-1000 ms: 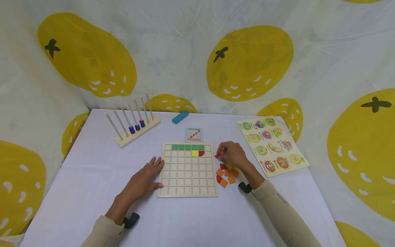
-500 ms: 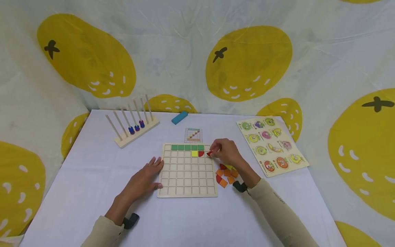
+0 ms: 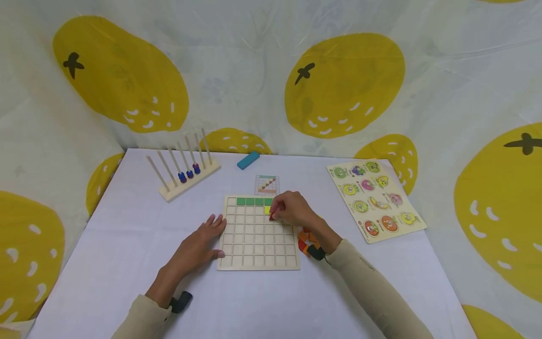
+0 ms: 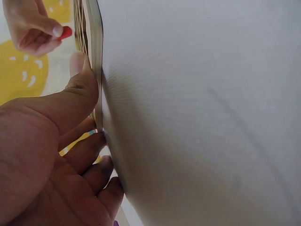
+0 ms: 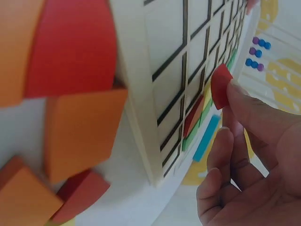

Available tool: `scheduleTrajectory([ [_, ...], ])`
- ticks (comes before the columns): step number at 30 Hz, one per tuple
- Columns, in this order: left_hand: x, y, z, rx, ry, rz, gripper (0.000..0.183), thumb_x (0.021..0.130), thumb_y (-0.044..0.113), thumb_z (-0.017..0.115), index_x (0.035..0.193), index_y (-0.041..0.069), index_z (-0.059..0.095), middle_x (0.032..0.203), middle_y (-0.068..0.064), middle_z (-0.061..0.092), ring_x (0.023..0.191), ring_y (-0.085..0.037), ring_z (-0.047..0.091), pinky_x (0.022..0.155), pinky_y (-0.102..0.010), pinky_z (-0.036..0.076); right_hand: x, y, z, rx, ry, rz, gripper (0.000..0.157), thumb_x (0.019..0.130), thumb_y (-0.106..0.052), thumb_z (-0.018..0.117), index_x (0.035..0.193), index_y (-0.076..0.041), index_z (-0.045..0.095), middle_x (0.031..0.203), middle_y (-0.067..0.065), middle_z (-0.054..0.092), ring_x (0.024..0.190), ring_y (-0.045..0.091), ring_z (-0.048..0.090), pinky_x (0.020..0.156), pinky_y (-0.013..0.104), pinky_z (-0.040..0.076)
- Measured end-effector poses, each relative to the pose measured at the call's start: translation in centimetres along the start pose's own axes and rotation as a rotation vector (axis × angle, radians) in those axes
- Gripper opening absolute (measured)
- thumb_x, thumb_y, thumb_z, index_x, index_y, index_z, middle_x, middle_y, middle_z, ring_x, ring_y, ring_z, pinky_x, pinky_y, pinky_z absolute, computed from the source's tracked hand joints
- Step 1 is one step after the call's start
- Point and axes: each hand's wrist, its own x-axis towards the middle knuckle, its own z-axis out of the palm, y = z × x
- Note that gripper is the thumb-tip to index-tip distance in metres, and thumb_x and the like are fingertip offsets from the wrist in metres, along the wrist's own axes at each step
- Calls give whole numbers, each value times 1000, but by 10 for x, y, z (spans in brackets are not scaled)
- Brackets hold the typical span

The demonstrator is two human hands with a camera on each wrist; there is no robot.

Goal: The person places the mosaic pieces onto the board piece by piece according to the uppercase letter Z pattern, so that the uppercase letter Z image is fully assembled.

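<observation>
My right hand (image 3: 292,209) pinches a red quarter-round tile (image 5: 220,87) between thumb and fingertips, over the upper right part of a wooden grid board (image 3: 254,235). Along the board's top row lie several green square tiles (image 3: 254,201). A yellow tile (image 3: 267,210) sits below them, and a red tile (image 5: 193,117) lies in the grid beside it, hidden behind the right hand in the head view. My left hand (image 3: 199,242) rests at the board's left edge with fingers spread, its thumb (image 4: 82,89) against the side.
Loose orange tiles (image 5: 84,132) and red ones lie right of the board, partly under the right wrist. Behind it is a printed pattern card (image 3: 267,184). A peg stand with beads (image 3: 190,181), a teal block (image 3: 248,160) and a fruit puzzle board (image 3: 376,202) stand further out.
My right hand has carried the red tile leftward from beside the loose pile to over the board's second and third rows. The left hand stays at the board's edge.
</observation>
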Motion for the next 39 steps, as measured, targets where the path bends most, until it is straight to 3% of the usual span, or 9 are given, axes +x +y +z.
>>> scheduleTrajectory([
  [10,0,1,-1,-3,13,15,100,79,24,92,161,1,41,170,-17,36,162,-40,29,128,-59,33,11,-7,16,-89,-29,-21,9,91,-7,83,86,-15,80,77,-4,70,80,17,60,74,30,50],
  [21,0,2,-2,5,3,13,98,80,23,91,161,0,41,170,-17,35,162,-40,27,128,-58,32,7,-8,20,-115,51,-5,15,89,-16,88,83,-18,75,74,-4,66,76,16,59,71,30,47],
  [29,0,4,-1,14,1,5,99,79,25,92,161,2,41,170,-17,35,162,-40,28,127,-59,34,-10,11,-3,-85,144,4,8,90,-17,87,93,-17,79,82,-3,67,80,18,57,71,30,47],
  [39,0,8,-2,22,1,-5,99,79,23,93,161,2,42,170,-18,36,161,-42,29,125,-60,37,-29,63,-36,-103,200,144,6,94,-21,83,97,-20,78,87,-1,69,79,20,57,70,31,49],
])
